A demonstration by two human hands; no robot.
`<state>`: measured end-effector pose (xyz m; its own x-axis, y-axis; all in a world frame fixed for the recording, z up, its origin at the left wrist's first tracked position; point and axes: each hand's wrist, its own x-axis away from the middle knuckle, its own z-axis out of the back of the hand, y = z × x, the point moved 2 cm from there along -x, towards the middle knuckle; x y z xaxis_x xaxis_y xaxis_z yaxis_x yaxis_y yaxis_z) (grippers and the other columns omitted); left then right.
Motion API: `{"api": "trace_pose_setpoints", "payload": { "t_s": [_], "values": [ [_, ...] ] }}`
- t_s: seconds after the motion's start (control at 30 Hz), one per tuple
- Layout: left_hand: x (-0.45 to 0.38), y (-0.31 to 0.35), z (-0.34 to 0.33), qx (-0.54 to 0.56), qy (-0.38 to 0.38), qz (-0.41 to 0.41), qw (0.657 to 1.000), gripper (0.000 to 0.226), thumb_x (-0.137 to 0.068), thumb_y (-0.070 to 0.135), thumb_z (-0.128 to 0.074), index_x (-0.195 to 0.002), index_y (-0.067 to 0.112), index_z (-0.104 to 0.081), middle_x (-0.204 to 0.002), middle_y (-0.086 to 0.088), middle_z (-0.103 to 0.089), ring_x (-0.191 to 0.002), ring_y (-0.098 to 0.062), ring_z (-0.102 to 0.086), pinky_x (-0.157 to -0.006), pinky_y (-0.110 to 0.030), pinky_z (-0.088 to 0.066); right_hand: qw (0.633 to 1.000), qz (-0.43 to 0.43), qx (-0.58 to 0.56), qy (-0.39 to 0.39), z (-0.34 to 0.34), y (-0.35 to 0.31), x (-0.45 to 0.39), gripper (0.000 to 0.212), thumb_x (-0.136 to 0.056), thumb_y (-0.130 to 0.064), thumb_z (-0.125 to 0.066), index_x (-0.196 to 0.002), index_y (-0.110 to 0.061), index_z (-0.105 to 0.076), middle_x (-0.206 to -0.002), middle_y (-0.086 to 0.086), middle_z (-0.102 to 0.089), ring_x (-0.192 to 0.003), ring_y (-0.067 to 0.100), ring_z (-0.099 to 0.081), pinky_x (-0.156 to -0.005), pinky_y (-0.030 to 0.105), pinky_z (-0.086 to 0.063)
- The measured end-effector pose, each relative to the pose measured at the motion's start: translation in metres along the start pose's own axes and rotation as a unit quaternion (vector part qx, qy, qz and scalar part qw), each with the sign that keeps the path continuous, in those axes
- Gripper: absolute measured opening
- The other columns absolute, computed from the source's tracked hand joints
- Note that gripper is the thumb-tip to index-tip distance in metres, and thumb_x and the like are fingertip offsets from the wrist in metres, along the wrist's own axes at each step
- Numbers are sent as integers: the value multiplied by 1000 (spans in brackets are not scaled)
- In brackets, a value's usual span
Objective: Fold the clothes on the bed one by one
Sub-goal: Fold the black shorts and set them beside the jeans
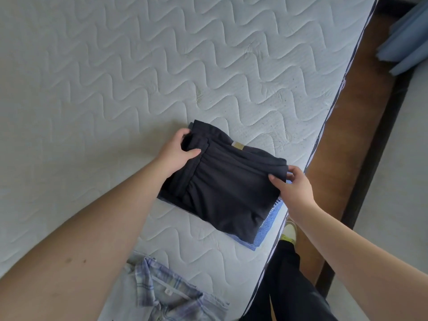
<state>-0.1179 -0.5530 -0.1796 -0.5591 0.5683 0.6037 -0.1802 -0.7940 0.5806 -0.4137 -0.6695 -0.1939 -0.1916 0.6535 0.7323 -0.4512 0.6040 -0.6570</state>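
A folded black garment (227,188) with an elastic waistband and a small tan label lies on top of a folded blue garment (266,230), near the right edge of the white quilted mattress (139,77). My left hand (178,149) pinches the black garment's far left corner at the waistband. On the right side, my right hand (294,184) grips its edge between thumb and fingers. A plaid shirt (166,295) lies unfolded at the near edge of the bed.
The mattress edge (324,126) runs diagonally on the right, with a brown wooden bed frame (352,117) beside it. Blue fabric (405,40) sits at the top right. My leg in dark trousers and a pale shoe (288,230) stand by the bed.
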Motion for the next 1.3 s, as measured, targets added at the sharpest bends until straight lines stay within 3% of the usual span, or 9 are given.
{"api": "trace_pose_setpoints", "payload": {
  "t_s": [0.23, 0.37, 0.43, 0.7, 0.8, 0.9, 0.97, 1.07, 1.3],
  "values": [
    [24, -13, -4, -48, 12, 56, 997, 82, -75, 62, -72, -137, 24, -35, -120, 9, -51, -109, -15, -53, -90, -29, -40, 989, 19, 107, 104, -2, 0, 26, 37, -94, -52, -54, -119, -24, -50, -102, -8, -60, -82, 10, -62, -62, 24, -47],
    [39, -44, 2, -104, -28, 92, 990, 97, -60, 76, -72, -134, 23, -35, -128, 5, -51, -111, -18, -53, -92, -34, -44, 969, -23, 244, -28, -7, 36, 51, 51, -84, -69, -53, -110, -26, -50, -97, -11, -65, -82, 13, -68, -74, 41, -59],
    [45, -54, 4, -146, -32, 92, 985, 108, -50, 84, -68, -134, 24, -37, -133, 4, -52, -116, -21, -54, -99, -41, -45, 934, -41, 332, -122, -16, 54, 60, 50, -83, -65, -59, -107, -22, -53, -89, -8, -69, -70, 11, -67, -66, 34, -57],
    [51, -57, -3, -276, 72, 66, 956, 62, -80, 63, -65, -125, 21, -53, -120, -4, -62, -111, -30, -56, -95, -45, -43, 907, -72, 388, -148, -23, 59, 59, 37, -94, -48, -57, -96, -11, -57, -62, 3, -71, -56, 21, -66, -62, 34, -57],
    [68, -39, -23, -351, 220, -42, 909, 58, -85, 41, -65, -135, 17, -48, -121, -12, -57, -112, -34, -52, -95, -47, -39, 839, -90, 500, -194, -26, 42, 60, 54, -98, -57, -40, -87, -11, -65, -59, -2, -71, -60, 19, -71, -70, 30, -59],
    [82, -15, -50, -333, 295, -271, 854, 46, -89, 14, -54, -135, 12, -52, -132, -11, -56, -124, -31, -50, -108, -45, -36, 841, 96, 529, -66, -25, 17, 65, 52, -98, -54, -38, -72, -14, -58, -57, -2, -61, -54, 22, -62, -59, 34, -56],
    [80, -6, -68, -358, 237, -362, 827, 47, -93, 6, -44, -139, 11, -50, -146, -9, -48, -139, -27, -40, -116, -45, -28, 856, 254, 450, 4, -33, 6, 71, 30, -99, -40, -47, -86, -16, -59, -73, -1, -64, -67, 24, -62, -63, 33, -51],
    [59, -6, -81, -440, 174, -385, 792, 50, -102, 16, -30, -151, 13, -34, -159, -4, -29, -148, -21, -22, -120, -43, -20, 780, 437, 447, 25, -61, 9, 58, 37, -99, -23, -50, -134, -10, -54, -131, 5, -61, -122, 23, -56, -103, 39, -43],
    [6, -28, -65, -512, 208, -386, 738, 60, -106, 47, -23, -156, 14, -19, -162, -2, -19, -149, -18, -19, -118, -39, -28, 703, 393, 591, 32, -97, 31, -6, 69, -97, -39, -45, -156, -12, -20, -164, 7, -14, -151, 23, -13, -122, 44, -5]
  ]
}}
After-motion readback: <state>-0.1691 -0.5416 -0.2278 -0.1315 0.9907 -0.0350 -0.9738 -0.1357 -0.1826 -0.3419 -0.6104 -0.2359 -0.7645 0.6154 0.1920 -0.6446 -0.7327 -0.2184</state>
